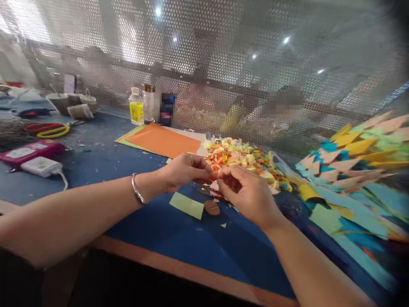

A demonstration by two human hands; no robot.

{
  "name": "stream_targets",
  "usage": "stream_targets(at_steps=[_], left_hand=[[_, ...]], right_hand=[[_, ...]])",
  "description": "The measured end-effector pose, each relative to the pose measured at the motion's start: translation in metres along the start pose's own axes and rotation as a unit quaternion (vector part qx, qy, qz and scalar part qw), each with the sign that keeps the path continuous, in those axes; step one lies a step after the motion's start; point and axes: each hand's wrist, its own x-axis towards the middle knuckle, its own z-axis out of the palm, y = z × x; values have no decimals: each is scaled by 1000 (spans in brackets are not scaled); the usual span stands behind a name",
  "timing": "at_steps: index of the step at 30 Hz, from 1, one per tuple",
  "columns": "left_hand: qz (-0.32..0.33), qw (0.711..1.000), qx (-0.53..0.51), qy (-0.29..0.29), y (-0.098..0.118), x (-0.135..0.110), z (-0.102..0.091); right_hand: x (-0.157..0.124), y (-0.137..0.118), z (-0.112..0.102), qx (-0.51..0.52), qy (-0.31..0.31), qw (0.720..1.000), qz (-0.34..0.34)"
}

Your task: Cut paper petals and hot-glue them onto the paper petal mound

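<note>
Both hands meet over the blue table (134, 221), just in front of a heap of small folded paper pieces (243, 155) in orange, yellow and green. My left hand (183, 172), with a silver bracelet on the wrist, pinches a small orange paper piece (214, 168) at its fingertips. My right hand (246, 192) has its fingers curled and pinched on the same piece from the other side. A pale green paper slip (187, 205) and a small brown oval piece (211, 207) lie on the table below the hands.
Orange paper sheets (162, 140) lie behind the hands, with a yellow-liquid bottle (136, 106) and a jar (148, 102) beyond. A pink case (32, 150), a white charger (41, 166) and scissors (51, 129) sit at left. Coloured paper triangles (351, 157) pile at right. A perforated screen (223, 64) backs the table.
</note>
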Motion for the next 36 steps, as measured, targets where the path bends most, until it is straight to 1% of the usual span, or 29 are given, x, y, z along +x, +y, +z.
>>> stream_targets(at_steps=[7,11,15,19,23,26,29,32,36], left_hand=[[3,1000,-23,13,0,2,-1],[32,999,-14,4,-2,5,-4],[59,998,7,-14,-4,8,-8],[77,996,8,-41,-7,9,-9],[72,995,-8,-74,-9,8,-8],[72,993,-23,-90,-9,7,-6],[72,993,-31,-87,-9,7,-6],[69,994,-40,-78,-7,6,-7],[71,993,-42,-82,-5,5,-7]], right_hand=[[-3,-2,-4,25,-6,1000,-2],[-4,-1,-3,44,-10,999,9],[-3,1,-1,57,-18,998,23],[-2,3,-1,51,-5,998,21],[-3,4,-2,31,18,999,25],[-3,3,-1,29,22,999,27],[-3,1,0,50,22,997,45],[-3,0,0,100,15,992,80],[-4,0,-1,155,-6,981,119]])
